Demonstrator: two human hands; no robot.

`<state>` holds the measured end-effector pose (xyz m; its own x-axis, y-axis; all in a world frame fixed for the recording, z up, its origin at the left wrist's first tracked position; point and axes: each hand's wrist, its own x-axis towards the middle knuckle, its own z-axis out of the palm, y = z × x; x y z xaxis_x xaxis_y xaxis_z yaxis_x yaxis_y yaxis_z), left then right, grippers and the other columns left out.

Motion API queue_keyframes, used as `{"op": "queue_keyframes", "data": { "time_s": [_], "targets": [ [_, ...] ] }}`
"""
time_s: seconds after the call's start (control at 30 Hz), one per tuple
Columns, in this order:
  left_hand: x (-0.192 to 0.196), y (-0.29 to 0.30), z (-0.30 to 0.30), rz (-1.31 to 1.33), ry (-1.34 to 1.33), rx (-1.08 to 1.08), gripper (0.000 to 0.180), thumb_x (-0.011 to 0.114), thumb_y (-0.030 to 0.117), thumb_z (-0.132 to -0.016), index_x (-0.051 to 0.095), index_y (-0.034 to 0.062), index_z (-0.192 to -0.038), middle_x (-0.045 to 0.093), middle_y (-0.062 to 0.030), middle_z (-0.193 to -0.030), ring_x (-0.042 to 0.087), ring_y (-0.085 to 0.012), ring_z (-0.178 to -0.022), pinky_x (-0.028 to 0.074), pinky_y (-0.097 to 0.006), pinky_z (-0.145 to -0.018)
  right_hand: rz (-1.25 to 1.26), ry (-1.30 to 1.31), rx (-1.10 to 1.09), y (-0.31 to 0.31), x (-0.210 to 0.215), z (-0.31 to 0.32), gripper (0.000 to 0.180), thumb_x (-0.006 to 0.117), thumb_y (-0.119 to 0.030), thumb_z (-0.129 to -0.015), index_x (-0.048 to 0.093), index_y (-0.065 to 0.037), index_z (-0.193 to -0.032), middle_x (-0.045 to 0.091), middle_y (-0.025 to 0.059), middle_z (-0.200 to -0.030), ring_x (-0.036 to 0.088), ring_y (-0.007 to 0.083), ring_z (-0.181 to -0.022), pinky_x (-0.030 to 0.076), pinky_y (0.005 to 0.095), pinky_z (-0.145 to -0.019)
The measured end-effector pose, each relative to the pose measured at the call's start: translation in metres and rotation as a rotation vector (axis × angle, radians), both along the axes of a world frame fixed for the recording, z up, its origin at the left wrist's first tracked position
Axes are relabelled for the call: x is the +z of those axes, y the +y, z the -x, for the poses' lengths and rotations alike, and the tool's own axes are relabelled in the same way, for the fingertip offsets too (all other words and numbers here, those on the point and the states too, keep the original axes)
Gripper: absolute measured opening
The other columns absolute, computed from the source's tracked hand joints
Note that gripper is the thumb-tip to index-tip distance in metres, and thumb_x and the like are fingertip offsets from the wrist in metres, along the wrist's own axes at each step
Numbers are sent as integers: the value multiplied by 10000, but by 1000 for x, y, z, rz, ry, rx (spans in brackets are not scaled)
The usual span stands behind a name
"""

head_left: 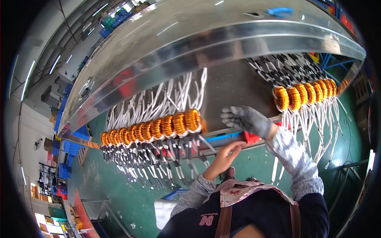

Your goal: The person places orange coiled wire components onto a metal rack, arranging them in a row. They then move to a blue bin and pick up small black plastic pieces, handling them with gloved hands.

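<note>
My right hand (247,119), in a grey glove, lies with its fingers spread against the shiny metal surface (234,85), in the gap between two rows of coils. My bare left hand (225,154) reaches up just below it. Its fingertips are at the metal rail (222,143), next to a red piece (251,137), and I see nothing in it. A long row of orange copper-wound ring coils (152,129) with white and black leads stands to the left. A shorter row of the same coils (305,93) stands to the right.
A curved metal shelf (206,35) arches above with blue-handled pliers (280,11) on it. A blue strip (223,137) lies along the rail. The floor is green (119,186), with a white crate (163,210) on it and blue crates (65,154) at the far left.
</note>
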<state>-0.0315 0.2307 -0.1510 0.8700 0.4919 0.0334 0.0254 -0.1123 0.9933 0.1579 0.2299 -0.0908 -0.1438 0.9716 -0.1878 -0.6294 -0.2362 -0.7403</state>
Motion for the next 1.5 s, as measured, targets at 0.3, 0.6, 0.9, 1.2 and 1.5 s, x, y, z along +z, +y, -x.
{"op": "queue_keyframes", "data": {
  "time_s": [0.3,0.6,0.9,1.2,1.5],
  "targets": [
    [-45,28,60,-231,-40,158,523,454,193,-956,249,28,-1408,154,-149,-1496,87,-268,-1402,122,-404,-1113,359,71,-150,218,-100,59,327,614,-334,-845,610,-20,-938,656,126,-840,635,272,-699,551,391,-673],
    [-81,8,77,-459,-89,79,575,537,97,-903,254,31,-1399,167,-196,-1473,169,-333,-1376,243,-399,-1080,-58,212,-186,189,-64,84,200,657,-223,-812,569,-59,-883,601,63,-799,604,229,-749,513,397,-728],
    [-104,-30,61,1,68,-215,408,475,243,-942,453,-41,-1234,497,-187,-1264,509,-221,-1150,399,-313,-947,-391,345,-341,45,9,97,263,517,-291,-882,426,-131,-695,347,-25,-573,401,164,-583,449,388,-785],
    [-121,-107,3,519,-72,-477,460,507,250,-929,384,-17,-1284,450,-125,-1282,457,-183,-1161,358,-296,-964,-393,389,-483,-122,46,82,430,441,-413,-939,387,-124,-626,309,-7,-495,403,190,-575,437,366,-715],
    [-120,-152,-7,381,-33,-635,513,557,212,-905,345,15,-1329,381,-109,-1351,389,-197,-1230,297,-318,-1030,-365,448,-947,-222,25,72,461,329,-381,-983,451,-116,-626,360,-17,-465,428,187,-563,457,349,-671]
  ]
}}
